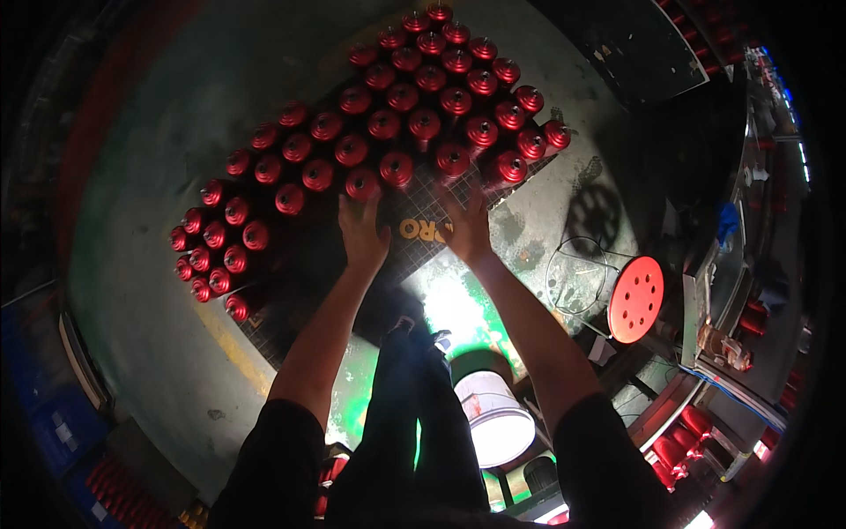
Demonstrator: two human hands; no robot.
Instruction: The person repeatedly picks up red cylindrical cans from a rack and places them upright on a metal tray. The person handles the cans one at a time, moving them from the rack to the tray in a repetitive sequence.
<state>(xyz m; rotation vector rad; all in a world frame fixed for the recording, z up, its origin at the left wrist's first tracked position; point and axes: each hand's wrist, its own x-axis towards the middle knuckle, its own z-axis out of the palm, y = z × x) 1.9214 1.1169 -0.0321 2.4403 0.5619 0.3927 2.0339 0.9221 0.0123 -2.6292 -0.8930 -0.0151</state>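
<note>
Many red cylinders with stepped, domed tops and small pins in the centre stand upright in rows on a dark gridded mat (414,256) on the floor. My left hand (363,233) reaches over the mat, its fingers stretched toward a red cylinder (360,183) at the near edge of the group. I cannot tell whether the fingertips touch it. My right hand (467,227) is over the mat too, fingers apart, just below another red cylinder (453,160). Nothing shows in either palm. Between the hands, yellow printing on the mat is partly covered by my right hand.
A round red stool (635,300) with holes in its seat lies tipped over on the right. A white bucket (500,432) stands beside my legs. Shelving with red parts (683,441) runs along the right side; blue crates (66,432) are at the lower left.
</note>
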